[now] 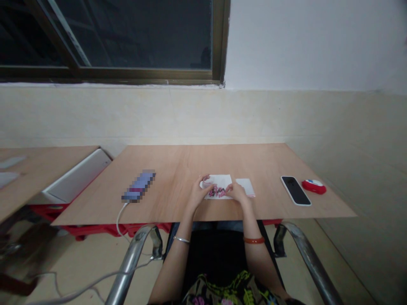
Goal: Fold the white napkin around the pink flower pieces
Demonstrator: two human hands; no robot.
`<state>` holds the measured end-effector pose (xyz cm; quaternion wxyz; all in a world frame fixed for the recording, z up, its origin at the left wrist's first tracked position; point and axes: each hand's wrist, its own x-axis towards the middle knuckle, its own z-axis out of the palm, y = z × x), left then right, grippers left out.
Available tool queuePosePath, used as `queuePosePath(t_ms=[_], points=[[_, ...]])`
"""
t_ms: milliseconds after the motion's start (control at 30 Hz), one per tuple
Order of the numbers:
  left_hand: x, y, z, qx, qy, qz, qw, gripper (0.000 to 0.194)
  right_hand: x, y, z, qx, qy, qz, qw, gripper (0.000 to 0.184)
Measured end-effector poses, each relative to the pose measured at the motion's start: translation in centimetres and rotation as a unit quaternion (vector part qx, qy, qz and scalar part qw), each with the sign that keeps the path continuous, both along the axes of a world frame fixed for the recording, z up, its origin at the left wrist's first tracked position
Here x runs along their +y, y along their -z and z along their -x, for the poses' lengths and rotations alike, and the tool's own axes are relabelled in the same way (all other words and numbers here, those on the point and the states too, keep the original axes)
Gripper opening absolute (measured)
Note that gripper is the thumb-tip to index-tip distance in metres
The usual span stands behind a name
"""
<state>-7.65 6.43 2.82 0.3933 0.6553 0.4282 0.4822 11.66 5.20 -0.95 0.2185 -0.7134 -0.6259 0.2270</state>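
On the table before me lies a white sheet point(223, 180) with a cluster of small pink and dark red shapes point(218, 192) along its lower part; whether they are printed or loose pieces I cannot tell. My left hand point(199, 192) is curled at the sheet's left side, thumb and fingers bent round something pale and rounded that is too small to name. From the right, my right hand point(237, 192) reaches onto the sheet, its fingertips pinched together at the end of the pink cluster. Beside it lies a smaller white paper point(245, 186), partly behind that hand.
A pixelated phone-like device point(138, 186) with a white cable point(118, 218) lies on the left of the wooden table point(178, 161). On the right are a white-edged phone point(295, 190) and a red object point(314, 187). Metal armrests point(127, 262) flank me.
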Motion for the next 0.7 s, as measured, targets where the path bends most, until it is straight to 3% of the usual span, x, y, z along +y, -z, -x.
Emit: queuePosePath(t_ms=[133,200,300,400,533,700], points=[[-0.1,-0.2,0.0,0.000,0.006,0.003,1.000,0.045,0.1,-0.5,0.0,0.011,0.006,-0.029,1.000,0.007],[-0.2,-0.3,0.0,0.003,0.013,0.007,1.000,0.044,0.0,-1.4,0.2,0.037,0.032,-0.092,0.995,0.013],[-0.3,-0.5,-0.1,0.002,0.027,0.016,0.999,0.044,-0.2,-3.4,1.0,0.104,0.063,-0.236,0.964,0.019],[-0.6,-0.9,-0.4,-0.002,0.048,0.030,0.998,0.047,-0.7,-5.4,2.2,0.157,0.034,-0.309,0.937,0.022],[-0.9,-1.5,-0.8,-0.007,0.067,0.039,0.997,0.047,-1.3,-6.8,3.5,0.167,-0.015,-0.303,0.938,0.020],[-1.0,-1.6,-0.7,0.000,0.082,0.026,0.996,0.044,-1.5,-6.7,3.2,0.154,-0.063,-0.256,0.952,0.021]])
